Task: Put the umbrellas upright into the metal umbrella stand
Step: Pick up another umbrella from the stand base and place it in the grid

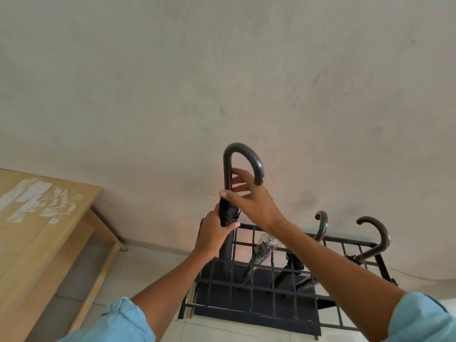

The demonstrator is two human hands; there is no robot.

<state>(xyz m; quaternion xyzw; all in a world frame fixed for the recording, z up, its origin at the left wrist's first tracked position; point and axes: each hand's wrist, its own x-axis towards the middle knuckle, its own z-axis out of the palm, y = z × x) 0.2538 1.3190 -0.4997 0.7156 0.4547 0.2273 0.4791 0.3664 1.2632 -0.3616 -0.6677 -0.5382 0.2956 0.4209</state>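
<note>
A black umbrella (228,213) with a curved dark handle stands upright in the left end of the black metal grid stand (259,290). My left hand (214,233) grips its folded canopy just above the stand's top rail. My right hand (249,196) holds the straight part of the shaft below the hook, thumb across it. Inside the stand lean a clear umbrella (262,250) and two dark umbrellas, one with its hooked handle (322,224) above the rail, the other with its hook (377,236) at the right end.
A light wooden table (37,218) with white tape marks stands to the left, its legs reaching toward the stand. A plain beige wall (246,82) runs right behind the stand. Pale floor tiles lie below.
</note>
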